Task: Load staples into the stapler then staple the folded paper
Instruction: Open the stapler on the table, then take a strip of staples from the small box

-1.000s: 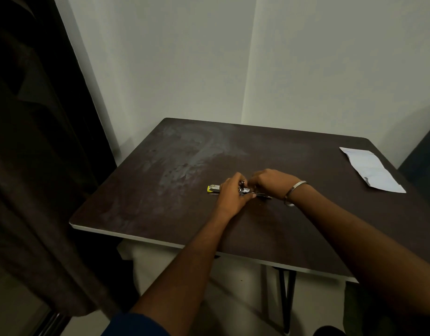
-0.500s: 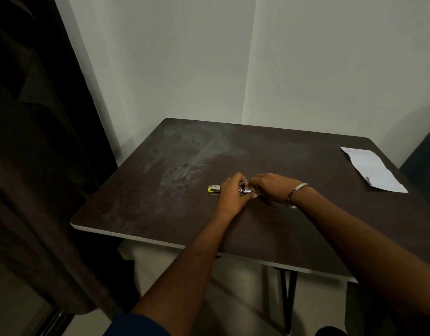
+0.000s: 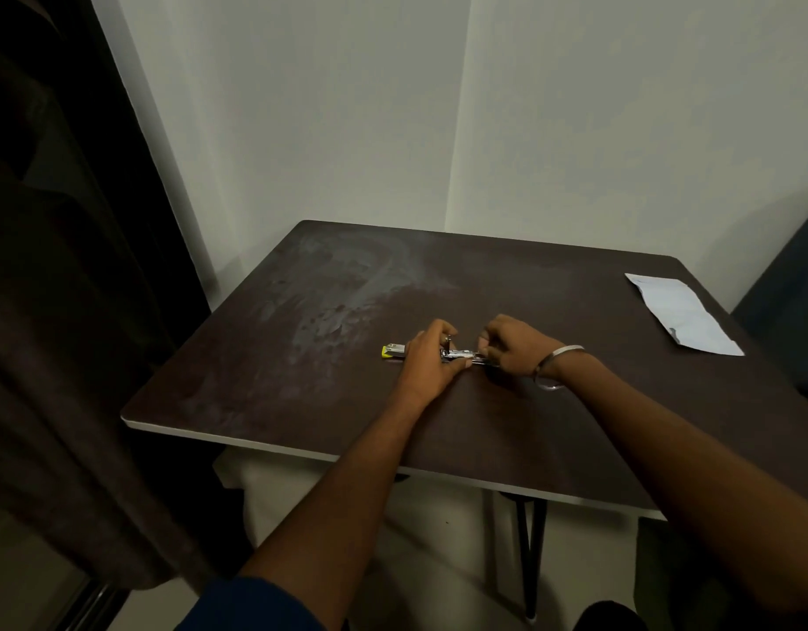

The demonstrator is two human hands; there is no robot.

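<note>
At frame centre both hands grasp the stapler (image 3: 461, 355), its long axis left-right; folded paper (image 3: 682, 314) lies upper right, nearer the right hand (image 3: 513, 343) than the left hand (image 3: 431, 357).

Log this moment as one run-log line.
stage: loading staples | left hand: steadies small metal stapler | right hand: at its right end | white folded paper: untouched, table's far right

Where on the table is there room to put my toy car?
The table is bare along its left side and back, and between the hands and the folded paper at the far right. It is crowded mid-table, where the left hand and right hand work the stapler.
</note>
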